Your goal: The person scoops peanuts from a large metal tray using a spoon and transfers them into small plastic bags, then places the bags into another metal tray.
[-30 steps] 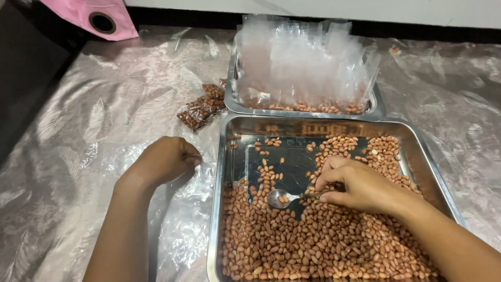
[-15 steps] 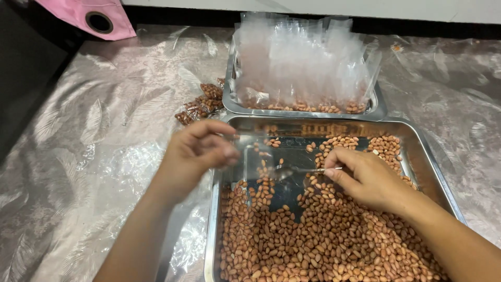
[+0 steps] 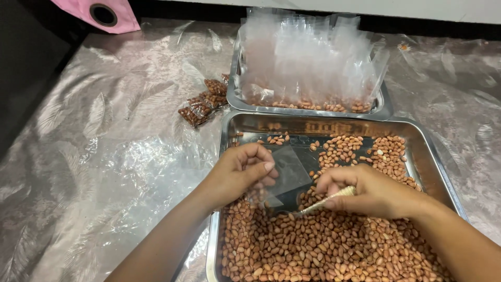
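1. The steel tray (image 3: 417, 137) of peanuts (image 3: 334, 250) lies under both my hands.
2. My left hand (image 3: 237, 175) pinches a small clear bag (image 3: 289, 169); I should spread its mouth wide.
3. My right hand (image 3: 373, 190) grips a spoon (image 3: 326, 201) beside the bag.

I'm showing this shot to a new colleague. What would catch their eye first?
Probably the steel tray heaped with peanuts, front and centre. Over it, the left hand pinches a small clear bag while the right hand holds a spoon. Behind stands a second tray packed with upright clear bags.
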